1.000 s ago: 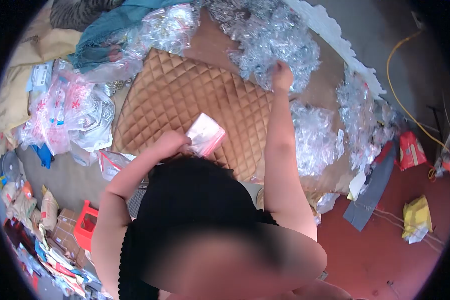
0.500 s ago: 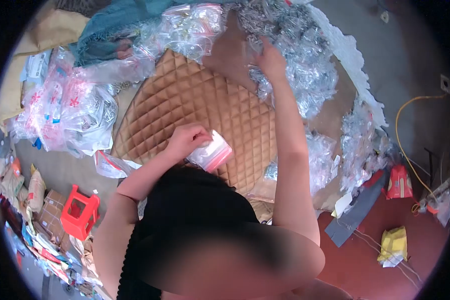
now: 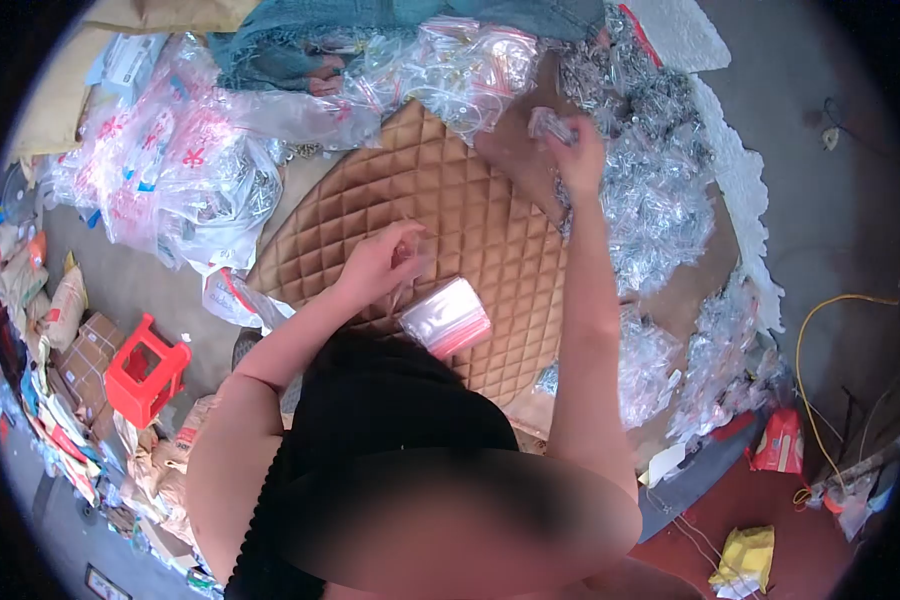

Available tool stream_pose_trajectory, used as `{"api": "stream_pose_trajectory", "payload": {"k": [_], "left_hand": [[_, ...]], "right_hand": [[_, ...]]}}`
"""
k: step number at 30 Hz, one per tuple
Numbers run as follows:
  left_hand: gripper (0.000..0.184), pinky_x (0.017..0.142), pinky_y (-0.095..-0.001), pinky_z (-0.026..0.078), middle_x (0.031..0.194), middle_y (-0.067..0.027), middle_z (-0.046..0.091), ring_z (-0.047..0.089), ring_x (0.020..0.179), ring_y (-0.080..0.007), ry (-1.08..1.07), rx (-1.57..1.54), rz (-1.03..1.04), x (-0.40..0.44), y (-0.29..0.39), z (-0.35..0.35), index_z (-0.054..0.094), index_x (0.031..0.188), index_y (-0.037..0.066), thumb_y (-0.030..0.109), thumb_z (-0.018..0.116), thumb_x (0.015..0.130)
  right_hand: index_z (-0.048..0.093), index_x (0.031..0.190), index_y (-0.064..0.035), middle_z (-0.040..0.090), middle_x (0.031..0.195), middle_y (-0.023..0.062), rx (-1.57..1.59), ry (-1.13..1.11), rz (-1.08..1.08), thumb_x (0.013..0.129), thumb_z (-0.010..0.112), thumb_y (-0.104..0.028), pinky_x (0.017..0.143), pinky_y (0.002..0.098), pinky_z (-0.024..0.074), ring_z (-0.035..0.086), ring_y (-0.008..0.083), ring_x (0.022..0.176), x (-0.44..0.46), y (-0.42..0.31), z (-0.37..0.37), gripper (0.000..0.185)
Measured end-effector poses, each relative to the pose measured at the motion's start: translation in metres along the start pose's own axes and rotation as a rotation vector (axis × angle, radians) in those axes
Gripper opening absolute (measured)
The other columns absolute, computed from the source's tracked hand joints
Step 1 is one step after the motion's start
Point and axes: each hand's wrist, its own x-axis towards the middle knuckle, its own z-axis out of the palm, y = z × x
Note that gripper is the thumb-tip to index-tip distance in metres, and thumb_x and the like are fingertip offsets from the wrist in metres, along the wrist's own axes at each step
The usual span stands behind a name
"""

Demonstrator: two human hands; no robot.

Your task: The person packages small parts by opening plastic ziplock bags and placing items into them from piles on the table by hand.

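My left hand [image 3: 382, 262] is closed over the brown quilted mat [image 3: 340, 215], with a thin clear plastic bag [image 3: 403, 292], slightly blurred, at its fingertips. Just below it lies a stack of clear zip bags [image 3: 448, 315] with pinkish-red edges. Farther out, my right hand [image 3: 582, 158] pinches a small clear plastic packet [image 3: 550, 125]; its contents are too small to make out. That hand is beside a large heap of shiny clear packets [image 3: 655, 190].
Filled clear bags [image 3: 490, 65] lie along the mat's far edge, near another person's hand [image 3: 326, 75]. Large plastic sacks [image 3: 190, 150] with red print sit at left. A red stool [image 3: 148, 370] stands lower left; a yellow cable [image 3: 802, 370] runs at right.
My left hand has come off the zip bag stack with a clear bag, leaving the stack on the mat. My right hand has drawn back from the heap with a small packet. The view has shifted.
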Motion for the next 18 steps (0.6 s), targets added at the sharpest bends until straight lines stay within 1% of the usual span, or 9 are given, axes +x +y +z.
{"api": "stream_pose_trajectory", "payload": {"k": [1,3,4,8,10,13,15,17,18], "left_hand": [[0.018,0.076,-0.0369,0.051,0.080,-0.0081,0.055,0.059,0.078,-0.0275,0.014,-0.003,0.006,0.002,0.001,-0.003,0.064,0.088,0.008,0.017,0.075,0.078],[0.018,0.095,-0.0419,0.046,0.087,-0.0075,0.056,0.058,0.093,-0.0272,0.250,0.476,0.479,0.009,-0.002,-0.008,0.067,0.093,0.008,0.013,0.075,0.077],[0.018,0.095,-0.0419,0.046,0.087,-0.0075,0.056,0.058,0.093,-0.0272,0.249,0.476,0.474,0.010,-0.007,-0.011,0.067,0.093,0.008,0.013,0.075,0.077],[0.027,0.104,-0.0519,0.037,0.094,-0.0076,0.058,0.056,0.105,-0.0269,0.271,0.624,0.566,0.007,-0.023,-0.024,0.067,0.107,0.012,0.008,0.067,0.080],[0.036,0.105,-0.0549,0.036,0.100,-0.0071,0.061,0.057,0.106,-0.0267,0.269,0.650,0.555,0.005,-0.026,-0.025,0.065,0.116,0.014,0.007,0.063,0.081],[0.053,0.098,-0.0516,0.042,0.101,-0.0087,0.064,0.062,0.100,-0.0305,0.241,0.533,0.418,-0.003,-0.025,-0.026,0.055,0.135,0.016,0.007,0.062,0.084],[0.066,0.085,-0.0459,0.049,0.099,-0.0126,0.066,0.065,0.091,-0.0340,-0.036,0.346,-0.041,-0.014,-0.014,-0.036,0.039,0.149,0.020,0.007,0.060,0.088],[0.057,0.084,-0.0430,0.050,0.099,-0.0138,0.067,0.065,0.088,-0.0341,0.005,0.347,-0.068,-0.017,-0.018,-0.045,0.045,0.144,0.019,0.006,0.058,0.090],[0.049,0.083,-0.0400,0.051,0.099,-0.0150,0.067,0.065,0.084,-0.0342,0.034,0.348,-0.096,-0.019,-0.022,-0.048,0.052,0.139,0.019,0.006,0.057,0.092]], "right_hand": [[0.059,0.100,-0.0059,0.068,0.103,0.0096,-0.001,0.003,-0.015,0.073,0.079,-0.013,0.083,0.0385,0.0525,0.065,0.0296,0.093,-0.009,-0.011,-0.003,0.035],[0.056,0.108,-0.0097,0.067,0.103,0.0071,1.391,0.051,0.428,0.080,0.075,-0.008,0.080,0.0343,0.0529,0.065,0.0230,0.092,-0.032,-0.043,-0.011,0.034],[0.054,0.117,-0.0136,0.065,0.104,0.0057,1.509,-0.016,0.489,0.086,0.071,-0.005,0.078,0.0305,0.0532,0.065,0.0180,0.097,-0.039,-0.075,-0.029,0.037],[0.051,0.126,-0.0116,0.066,0.108,0.0107,1.179,-0.265,0.386,0.080,0.075,-0.006,0.080,0.0350,0.0540,0.066,0.0244,0.096,-0.031,-0.074,0.021,0.053],[0.048,0.132,-0.0089,0.068,0.104,0.0138,0.319,-0.215,0.005,0.074,0.077,-0.012,0.082,0.0397,0.0535,0.067,0.0297,0.093,-0.023,-0.106,0.025,0.065],[0.054,0.127,-0.0058,0.069,0.101,0.0171,0.044,-0.238,-0.042,0.070,0.079,-0.017,0.084,0.0423,0.0519,0.067,0.0332,0.092,-0.012,-0.100,0.068,0.063],[0.058,0.123,-0.0053,0.069,0.099,0.0169,0.033,-0.242,-0.030,0.072,0.077,-0.018,0.084,0.0415,0.0521,0.068,0.0304,0.093,-0.017,-0.100,0.062,0.056],[0.061,0.120,-0.0048,0.070,0.098,0.0168,0.011,-0.245,-0.019,0.074,0.076,-0.018,0.084,0.0408,0.0522,0.068,0.0276,0.093,-0.032,-0.098,0.040,0.050],[0.061,0.121,-0.0039,0.070,0.100,0.0133,0.360,-0.265,0.105,0.078,0.073,-0.015,0.087,0.0398,0.0515,0.067,0.0263,0.094,-0.046,-0.094,0.023,0.047]]}}
